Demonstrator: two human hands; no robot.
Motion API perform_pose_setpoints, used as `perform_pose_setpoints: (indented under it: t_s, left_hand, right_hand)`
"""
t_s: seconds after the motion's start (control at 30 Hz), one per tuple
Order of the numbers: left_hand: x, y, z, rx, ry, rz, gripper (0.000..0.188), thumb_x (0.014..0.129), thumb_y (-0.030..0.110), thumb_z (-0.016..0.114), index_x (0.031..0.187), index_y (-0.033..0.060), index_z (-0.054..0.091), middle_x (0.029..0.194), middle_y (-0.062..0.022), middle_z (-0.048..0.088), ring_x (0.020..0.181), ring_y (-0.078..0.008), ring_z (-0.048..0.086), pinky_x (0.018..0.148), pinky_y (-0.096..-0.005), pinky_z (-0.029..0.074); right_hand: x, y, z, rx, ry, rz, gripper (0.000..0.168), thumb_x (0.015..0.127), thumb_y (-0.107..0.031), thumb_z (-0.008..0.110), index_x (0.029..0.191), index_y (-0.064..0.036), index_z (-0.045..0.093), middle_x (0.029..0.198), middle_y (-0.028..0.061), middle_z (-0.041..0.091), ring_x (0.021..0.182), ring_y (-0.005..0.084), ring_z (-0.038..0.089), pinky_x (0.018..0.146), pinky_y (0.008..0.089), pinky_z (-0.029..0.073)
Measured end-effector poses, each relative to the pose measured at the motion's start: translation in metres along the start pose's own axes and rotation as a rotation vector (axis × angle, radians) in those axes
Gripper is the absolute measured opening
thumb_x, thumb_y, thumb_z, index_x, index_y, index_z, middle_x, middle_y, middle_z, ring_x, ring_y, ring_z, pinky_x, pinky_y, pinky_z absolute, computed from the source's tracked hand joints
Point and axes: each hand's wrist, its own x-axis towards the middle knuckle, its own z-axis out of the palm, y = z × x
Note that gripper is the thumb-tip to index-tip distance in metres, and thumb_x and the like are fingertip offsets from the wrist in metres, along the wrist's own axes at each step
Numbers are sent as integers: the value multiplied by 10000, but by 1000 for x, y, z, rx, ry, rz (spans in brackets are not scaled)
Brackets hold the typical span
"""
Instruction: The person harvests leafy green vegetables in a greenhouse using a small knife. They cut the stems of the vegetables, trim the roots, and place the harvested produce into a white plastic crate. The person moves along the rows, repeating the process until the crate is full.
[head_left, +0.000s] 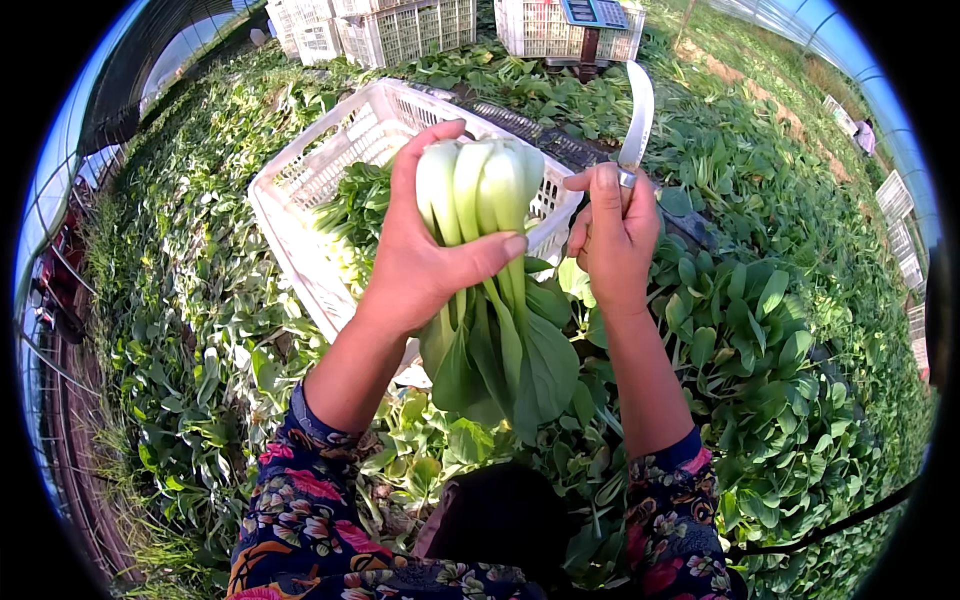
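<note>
My left hand (420, 255) grips a bunch of bok choy (480, 187) around its pale stalks, with the white bases up and the green leaves hanging down. Just right of the bunch, my right hand (619, 225) is closed around the handle of a knife (640, 112), whose curved metal blade points up, away from the bunch. Behind and left of the held bunch stands a white plastic crate (289, 251) with slotted walls. More green-leaved vegetables (356, 206) lie inside it, partly hidden by my left hand and forearm.
Leafy plants (750, 322) grow thickly on the right, and loose leaves cover the ground. Stacked plastic crates (405, 34) and a scale with a display (592, 13) stand at the far side. More crates (895, 196) and a person (865, 137) are far right, inside a greenhouse frame.
</note>
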Motion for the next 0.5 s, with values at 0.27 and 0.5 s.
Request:
perform_pose_setpoints:
  t_s: [0.27, 0.5]
  left_hand:
    - [157, -54, -204, 1289, 255, 172, 802, 678, 204, 758, 1323, 171, 283, 1120, -178, 563, 930, -305, 617, 793, -392, 507]
    - [245, -234, -291, 1601, 63, 157, 788, 686, 260, 715, 1333, 267, 265, 1219, -141, 522, 976, -370, 577, 793, -458, 481]
  right_hand:
    - [46, 121, 15, -554, -210, -82, 288, 830, -260, 637, 803, -25, 472, 607, 90, 526, 524, 189, 494, 525, 301, 420]
    - [48, 114, 25, -778, -101, 3, 276, 819, -231, 640, 880, -38, 452, 638, 144, 557, 587, 358, 566, 538, 379, 448]
